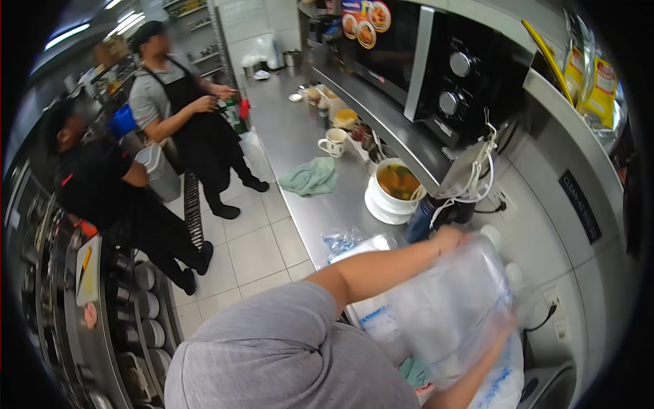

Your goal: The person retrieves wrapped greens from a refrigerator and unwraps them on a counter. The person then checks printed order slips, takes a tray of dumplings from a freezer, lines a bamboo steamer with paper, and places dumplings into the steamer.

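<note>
While left hand (451,238) and right hand (503,323) seemingly straighten clear plastic (446,293), lower right — openness and grip too blurred to tell — the next move probably needs steadying.

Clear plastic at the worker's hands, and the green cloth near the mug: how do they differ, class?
The clear plastic is see-through; the green cloth is opaque. The clear plastic is spread out between the left hand and right hand, both blurred; the green cloth lies crumpled on the steel counter, untouched. The clear plastic looks larger than the green cloth, though it is nearer the camera. Both look creased.
</note>
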